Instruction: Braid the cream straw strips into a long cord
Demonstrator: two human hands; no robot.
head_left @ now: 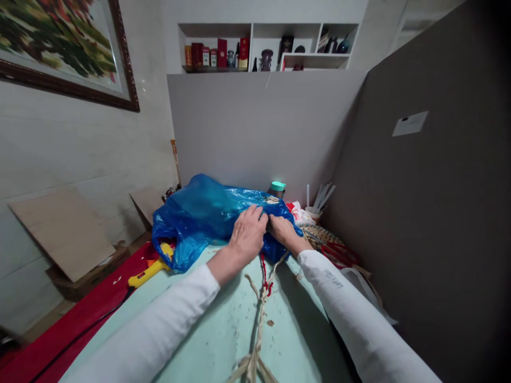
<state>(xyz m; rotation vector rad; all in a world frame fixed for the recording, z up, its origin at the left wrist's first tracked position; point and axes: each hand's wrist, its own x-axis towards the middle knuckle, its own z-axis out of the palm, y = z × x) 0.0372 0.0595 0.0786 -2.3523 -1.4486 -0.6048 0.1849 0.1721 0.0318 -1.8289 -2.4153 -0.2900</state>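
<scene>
"Any lettering you can make out?"
"Only on the white right sleeve [351, 314]; grey print along the forearm, the first word seemingly "Let's"; the rest is too blurred to be sure of."
"And the pale label [411, 125] on the dark panel [419, 213]?"
"A small black mark on it; no legible words."
"The yellow tool [149, 272]?"
"Its dark patch is too tiny to read; likewise the red-and-white boxes [206, 57] up there."

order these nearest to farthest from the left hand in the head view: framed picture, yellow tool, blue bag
1. Blue bag: right at the left hand.
2. Yellow tool: farther left, at the bag's left end.
3. Framed picture: farthest, upper left.
</scene>
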